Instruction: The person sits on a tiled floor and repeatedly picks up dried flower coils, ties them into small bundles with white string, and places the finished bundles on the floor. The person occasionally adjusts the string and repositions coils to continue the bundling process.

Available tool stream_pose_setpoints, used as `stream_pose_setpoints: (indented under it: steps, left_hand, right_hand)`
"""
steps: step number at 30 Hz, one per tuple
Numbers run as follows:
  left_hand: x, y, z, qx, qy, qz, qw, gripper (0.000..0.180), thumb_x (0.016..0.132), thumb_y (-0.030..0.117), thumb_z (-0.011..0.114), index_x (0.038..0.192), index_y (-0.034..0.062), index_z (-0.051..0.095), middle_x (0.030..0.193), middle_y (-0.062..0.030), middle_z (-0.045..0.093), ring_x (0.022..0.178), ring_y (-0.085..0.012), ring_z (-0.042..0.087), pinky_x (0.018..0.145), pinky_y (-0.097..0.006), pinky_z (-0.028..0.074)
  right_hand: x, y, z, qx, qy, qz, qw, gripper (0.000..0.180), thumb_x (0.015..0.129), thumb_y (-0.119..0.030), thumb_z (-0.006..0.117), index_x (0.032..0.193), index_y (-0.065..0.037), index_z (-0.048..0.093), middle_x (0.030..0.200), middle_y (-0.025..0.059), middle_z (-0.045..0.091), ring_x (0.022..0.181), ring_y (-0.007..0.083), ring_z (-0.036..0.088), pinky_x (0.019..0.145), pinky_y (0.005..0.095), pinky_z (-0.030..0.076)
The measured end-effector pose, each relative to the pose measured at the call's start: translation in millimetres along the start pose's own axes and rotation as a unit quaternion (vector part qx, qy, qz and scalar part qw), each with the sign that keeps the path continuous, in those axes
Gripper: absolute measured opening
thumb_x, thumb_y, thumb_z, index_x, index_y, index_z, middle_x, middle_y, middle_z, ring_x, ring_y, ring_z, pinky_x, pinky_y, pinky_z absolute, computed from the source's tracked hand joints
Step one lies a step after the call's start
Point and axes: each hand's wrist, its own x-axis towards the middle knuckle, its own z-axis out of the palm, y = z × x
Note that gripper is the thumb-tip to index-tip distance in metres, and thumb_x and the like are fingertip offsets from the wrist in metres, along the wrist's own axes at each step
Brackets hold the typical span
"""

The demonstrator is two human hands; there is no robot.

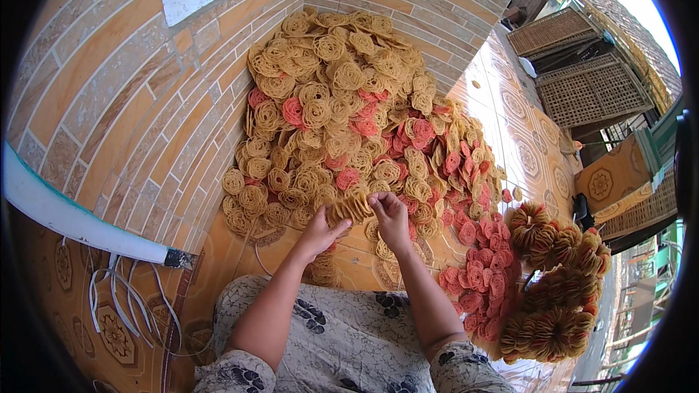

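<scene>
A short row of tan swirled crackers (349, 207), lacy discs that look like dried noodle coils, stands on edge between my hands. My left hand (318, 235) is closed around its left end and underside. At its right end my right hand (392, 220) pinches with thumb and fingertips; whether a string runs there is too small to tell. Just beyond my hands rises a large heap of loose tan crackers (328, 109), with pink ones (422, 132) mixed in, mostly at its right. Below my left hand more tan crackers (325, 271) lie by my lap, partly hidden by my forearm.
Loose pink crackers (486, 266) spread over the tiled floor at my right. Beside them lie bundled cracker rings (557, 331). A brick-patterned wall (145, 87) stands at left and behind the heap. White strips (129, 287) hang at lower left. Woven racks (593, 91) lean at far right.
</scene>
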Motion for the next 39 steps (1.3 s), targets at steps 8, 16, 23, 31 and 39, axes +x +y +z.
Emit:
stream_pose_setpoints:
  steps: [8,16,23,31,39]
  left_hand:
    - [-8.2,27.8,-0.2,0.183,0.02,0.23,0.956,0.083,0.076,0.045,0.073,0.137,0.002,0.035,0.134,-0.0192,0.048,0.124,-0.031,0.047,0.103,-0.038,0.037]
    - [-7.2,17.5,-0.2,0.143,-0.033,0.168,0.975,0.052,0.087,0.03,0.063,0.127,0.0024,0.044,0.115,-0.0138,0.059,0.104,-0.0222,0.058,0.089,-0.034,0.045]
    - [-0.6,9.2,-6.9,0.041,-0.052,-0.017,0.998,0.046,0.092,0.035,0.058,0.125,0.006,0.046,0.114,-0.0084,0.055,0.103,-0.0149,0.053,0.084,-0.03,0.045]
    - [-11.8,23.0,0.2,-0.133,-0.103,-0.143,0.975,0.055,0.089,0.037,0.063,0.132,0.013,0.04,0.113,-0.0029,0.054,0.097,-0.01,0.054,0.07,-0.027,0.048]
    - [-12.8,21.1,-7.8,-0.193,-0.211,-0.089,0.954,0.063,0.086,0.014,0.068,0.139,0.0126,0.034,0.114,0.0001,0.056,0.098,-0.0096,0.056,0.077,-0.023,0.048]
  right_hand:
    - [-9.2,-26.5,4.8,-0.126,-0.026,-0.04,0.991,0.008,0.089,-0.004,0.058,0.092,0.003,0.06,0.079,0.0101,0.066,0.075,0.0133,0.063,0.069,0.0275,0.049]
    - [-13.9,-29.1,10.8,-0.161,-0.061,-0.077,0.982,0.008,0.09,-0.005,0.058,0.092,0.003,0.058,0.081,0.0045,0.064,0.076,0.0093,0.06,0.067,0.0247,0.048]
    - [-13.8,-17.0,17.3,-0.095,-0.046,0.037,0.994,0.007,0.092,-0.006,0.056,0.093,0.001,0.057,0.081,0.0024,0.061,0.074,0.0083,0.059,0.065,0.0211,0.047]
    - [-4.2,-10.4,1.9,-0.004,0.002,0.064,0.998,0.01,0.093,-0.011,0.057,0.097,-0.002,0.057,0.082,-0.0003,0.058,0.072,0.0044,0.053,0.061,0.0187,0.044]
    - [4.4,-3.7,-10.1,0.015,0.071,0.039,0.997,0.009,0.094,-0.012,0.057,0.095,-0.003,0.056,0.082,-0.0006,0.057,0.071,0.0048,0.052,0.057,0.0197,0.046]
